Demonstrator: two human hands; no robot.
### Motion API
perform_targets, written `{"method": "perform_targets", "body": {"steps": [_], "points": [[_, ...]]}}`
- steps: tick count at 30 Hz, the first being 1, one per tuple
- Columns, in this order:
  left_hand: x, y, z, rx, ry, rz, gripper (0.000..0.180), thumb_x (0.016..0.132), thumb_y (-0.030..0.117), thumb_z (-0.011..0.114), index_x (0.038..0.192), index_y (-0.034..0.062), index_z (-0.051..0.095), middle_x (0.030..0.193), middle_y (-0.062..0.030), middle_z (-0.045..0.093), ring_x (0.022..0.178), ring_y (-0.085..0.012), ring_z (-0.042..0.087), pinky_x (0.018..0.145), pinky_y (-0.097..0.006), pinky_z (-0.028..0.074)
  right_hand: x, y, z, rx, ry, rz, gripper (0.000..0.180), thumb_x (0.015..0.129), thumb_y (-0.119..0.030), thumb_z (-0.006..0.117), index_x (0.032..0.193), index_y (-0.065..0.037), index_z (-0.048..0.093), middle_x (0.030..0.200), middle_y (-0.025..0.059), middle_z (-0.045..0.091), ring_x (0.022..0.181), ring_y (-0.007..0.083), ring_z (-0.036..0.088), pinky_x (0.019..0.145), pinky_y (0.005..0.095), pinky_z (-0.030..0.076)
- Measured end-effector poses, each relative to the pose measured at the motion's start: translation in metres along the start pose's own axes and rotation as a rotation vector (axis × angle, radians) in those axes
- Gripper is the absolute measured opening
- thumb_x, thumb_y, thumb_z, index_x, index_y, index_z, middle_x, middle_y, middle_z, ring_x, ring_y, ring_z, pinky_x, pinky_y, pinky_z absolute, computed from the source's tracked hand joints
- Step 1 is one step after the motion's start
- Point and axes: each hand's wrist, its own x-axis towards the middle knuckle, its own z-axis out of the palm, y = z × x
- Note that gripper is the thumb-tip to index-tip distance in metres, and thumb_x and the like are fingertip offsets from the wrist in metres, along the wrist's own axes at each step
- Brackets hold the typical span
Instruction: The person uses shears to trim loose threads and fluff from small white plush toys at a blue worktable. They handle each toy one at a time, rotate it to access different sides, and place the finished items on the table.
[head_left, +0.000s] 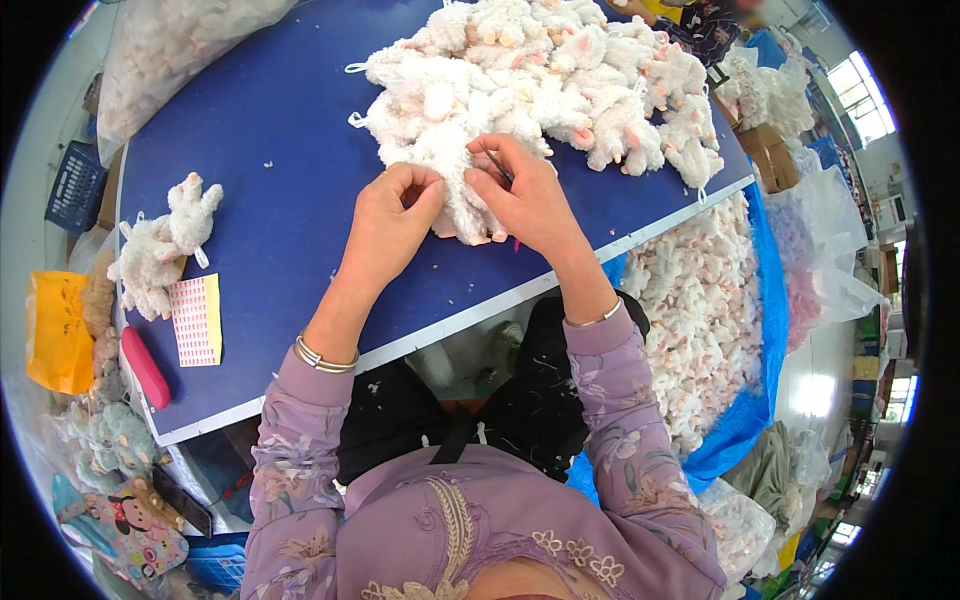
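A white fluffy plush toy [462, 215] with pale pink feet lies at the near edge of a big heap of the same plush toys [540, 80]. At its left side, my left hand [400, 205] pinches thumb and forefinger together on its fur. My right hand [525, 195] bends over the other side, closed round a thin dark metal tool [497, 165] that looks like tweezers. The tool's tip points up and left; whether the fingertips also hold fur or thread is too small to tell. White loops stick out from the heap's left side.
On the blue table [290, 130], left, are two plush toys [165, 245], a sticker sheet [197, 318] and a pink oblong case [145, 367]. Right of my lap, a blue-lined container [700, 320] brims with plush toys. A clear bag [180, 60] stands far left.
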Motion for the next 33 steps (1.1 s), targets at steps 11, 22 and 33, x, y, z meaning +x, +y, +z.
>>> {"method": "perform_targets", "body": {"steps": [11,22,33], "points": [[0.003,0.003,-0.008,-0.045,-0.12,-0.126,0.016,0.088,0.016,0.066,0.088,-0.0004,0.065,0.075,0.002,0.061,0.067,-0.0039,0.051,0.06,-0.02,0.04,0.003,-0.054,-0.028,0.241,-0.17,0.044,0.031,0.097,-0.026,0.051,0.11,0.0,0.061,0.081,0.0074,0.061,0.073,0.0126,0.052,0.068,0.0274,0.044],[0.005,-0.004,-0.008,0.083,-0.13,0.018,0.011,0.088,0.011,0.065,0.092,0.0012,0.063,0.08,0.0032,0.059,0.071,-0.0043,0.051,0.065,-0.021,0.044,0.027,-0.021,-0.014,-0.059,-0.342,-0.091,0.036,0.097,-0.031,0.05,0.098,0.002,0.064,0.077,0.0123,0.064,0.071,0.0197,0.058,0.066,0.0327,0.045],[0.002,0.002,-0.007,0.086,-0.134,0.082,0.01,0.087,0.009,0.065,0.092,0.0002,0.063,0.091,0.0007,0.056,0.074,-0.006,0.049,0.067,-0.021,0.043,0.025,-0.02,-0.019,-0.082,-0.335,-0.058,0.03,0.093,-0.025,0.054,0.102,0.002,0.066,0.082,0.0122,0.067,0.074,0.0189,0.061,0.068,0.0308,0.048]]}}
